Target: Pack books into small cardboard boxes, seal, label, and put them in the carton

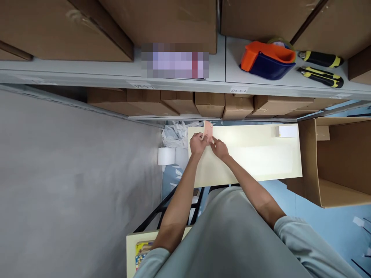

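A small pink box or folded card (208, 130) is held over the far left end of a cream tabletop (246, 164); its exact kind is too small to tell. My left hand (198, 144) closes thumb and fingers on its left side. With its fingertips at the lower right edge of the pink piece, my right hand (220, 149) is also closed, and its curled fingers partly hide the contact. A small white box (286, 131) lies at the far right corner of the tabletop.
An open cardboard carton (317, 166) stands right of the table. Above, a grey shelf (101, 73) carries cartons, an orange and blue tape dispenser (268, 60) and two utility knives (321, 67). White rolls (166, 156) and crumpled white material (175, 133) lie left, beside a grey wall (78, 173).
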Motion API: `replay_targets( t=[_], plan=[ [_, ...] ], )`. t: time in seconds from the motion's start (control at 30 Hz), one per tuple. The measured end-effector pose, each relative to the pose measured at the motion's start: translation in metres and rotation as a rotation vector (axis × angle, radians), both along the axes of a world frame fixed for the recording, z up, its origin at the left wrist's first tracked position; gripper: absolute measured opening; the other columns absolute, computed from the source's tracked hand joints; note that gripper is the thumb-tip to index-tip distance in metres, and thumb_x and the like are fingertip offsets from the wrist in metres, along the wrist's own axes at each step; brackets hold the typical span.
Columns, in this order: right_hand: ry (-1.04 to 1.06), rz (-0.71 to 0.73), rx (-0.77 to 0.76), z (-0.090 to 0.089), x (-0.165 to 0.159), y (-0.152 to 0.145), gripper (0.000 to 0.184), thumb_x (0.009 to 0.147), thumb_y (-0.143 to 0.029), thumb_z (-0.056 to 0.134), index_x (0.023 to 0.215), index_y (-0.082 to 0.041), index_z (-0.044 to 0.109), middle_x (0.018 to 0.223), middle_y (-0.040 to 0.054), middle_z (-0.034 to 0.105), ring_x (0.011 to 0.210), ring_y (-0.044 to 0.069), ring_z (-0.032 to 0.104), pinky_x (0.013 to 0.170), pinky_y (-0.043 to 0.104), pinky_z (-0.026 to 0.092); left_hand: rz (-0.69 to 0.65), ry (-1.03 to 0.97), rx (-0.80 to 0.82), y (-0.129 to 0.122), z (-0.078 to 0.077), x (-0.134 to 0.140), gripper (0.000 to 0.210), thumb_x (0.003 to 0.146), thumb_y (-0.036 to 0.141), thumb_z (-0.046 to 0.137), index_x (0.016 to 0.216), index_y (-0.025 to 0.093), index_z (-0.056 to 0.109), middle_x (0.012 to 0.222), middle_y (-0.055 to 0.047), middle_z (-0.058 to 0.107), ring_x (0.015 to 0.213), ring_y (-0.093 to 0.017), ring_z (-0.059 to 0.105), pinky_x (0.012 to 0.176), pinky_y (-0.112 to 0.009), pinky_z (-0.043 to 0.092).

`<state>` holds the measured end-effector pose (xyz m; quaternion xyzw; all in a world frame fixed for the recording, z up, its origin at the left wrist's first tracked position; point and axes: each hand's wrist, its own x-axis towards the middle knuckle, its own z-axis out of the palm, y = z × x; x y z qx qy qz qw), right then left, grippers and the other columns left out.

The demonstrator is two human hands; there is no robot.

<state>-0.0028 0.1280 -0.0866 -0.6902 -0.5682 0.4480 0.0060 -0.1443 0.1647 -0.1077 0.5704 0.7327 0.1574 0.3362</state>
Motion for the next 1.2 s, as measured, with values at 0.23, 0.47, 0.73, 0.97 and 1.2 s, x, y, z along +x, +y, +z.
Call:
replay_targets(
  t=[0.23,0.47,0.73,0.97,1.2],
  plan=[
    [0.466,-0.515,0.293,0.027,0.114,-0.067,0.054,0.103,-0.065,0.053,0.127,-0.020,0.072,0.122,0.0121,0.081,0.111,0.030,0.076,0.097,0.039,0.060,-0.286,-0.101,0.146,-0.078,0.048,0.127,0.028,0.108,0.033,0.056,0.096,0.023,0.080,0.097,-0.013,0.072,0.108,-0.032,0.063,0.102,-0.050,0.055],
    [0.408,-0.701,0.186,0.008,0.256,-0.156,0.056,0.094,-0.078,0.043,0.099,-0.025,0.059,0.080,0.0045,0.071,0.075,0.024,0.068,0.071,0.036,0.059,-0.348,-0.267,0.039,-0.168,0.027,0.246,0.044,0.095,0.029,0.071,0.138,0.023,0.070,0.130,-0.016,0.071,0.126,-0.032,0.065,0.112,-0.050,0.055],
    [0.438,-0.669,0.109,-0.013,0.389,-0.200,0.051,0.093,-0.077,0.048,0.095,-0.027,0.056,0.086,0.0042,0.073,0.087,0.024,0.070,0.077,0.035,0.058,-0.128,-0.381,-0.385,-0.175,-0.028,0.342,0.017,0.099,0.027,0.064,0.106,0.021,0.078,0.109,-0.007,0.083,0.102,-0.022,0.077,0.097,-0.036,0.061],
    [0.045,-0.549,0.041,-0.040,0.453,-0.205,0.022,0.104,-0.043,0.051,0.097,-0.024,0.059,0.089,0.0038,0.075,0.082,0.022,0.069,0.074,0.028,0.049,-0.162,-0.325,-0.456,-0.181,-0.050,0.414,0.015,0.094,0.022,0.068,0.103,0.019,0.080,0.106,-0.007,0.085,0.097,-0.022,0.079,0.091,-0.033,0.061],
    [-0.023,-0.531,0.035,-0.053,0.461,-0.200,0.024,0.106,-0.033,0.053,0.119,-0.021,0.069,0.113,0.0094,0.081,0.100,0.027,0.075,0.082,0.032,0.052,-0.148,-0.188,-0.432,-0.185,-0.054,0.430,0.022,0.096,0.017,0.061,0.107,0.019,0.081,0.114,-0.009,0.084,0.105,-0.024,0.079,0.093,-0.032,0.058]
  ],
)
